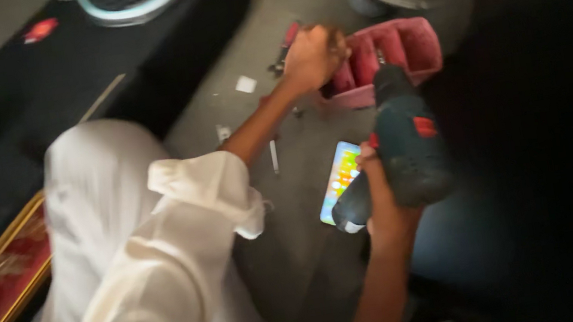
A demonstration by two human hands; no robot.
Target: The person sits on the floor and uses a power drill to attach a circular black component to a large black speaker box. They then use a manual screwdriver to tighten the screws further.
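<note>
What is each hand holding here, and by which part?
The right hand holds a cordless drill by its handle. The left hand is fisted at the red tray; its contents cannot be told.

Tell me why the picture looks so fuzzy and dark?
Head view: motion blur smears the left hand at the pink tray and the drill in the right hand; the right side sinks into deep shadow; the lit phone screen glares brightest.

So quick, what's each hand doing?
Left hand: closed in a fist over the pink tray; what it holds cannot be told.
Right hand: closed around the drill.
</note>
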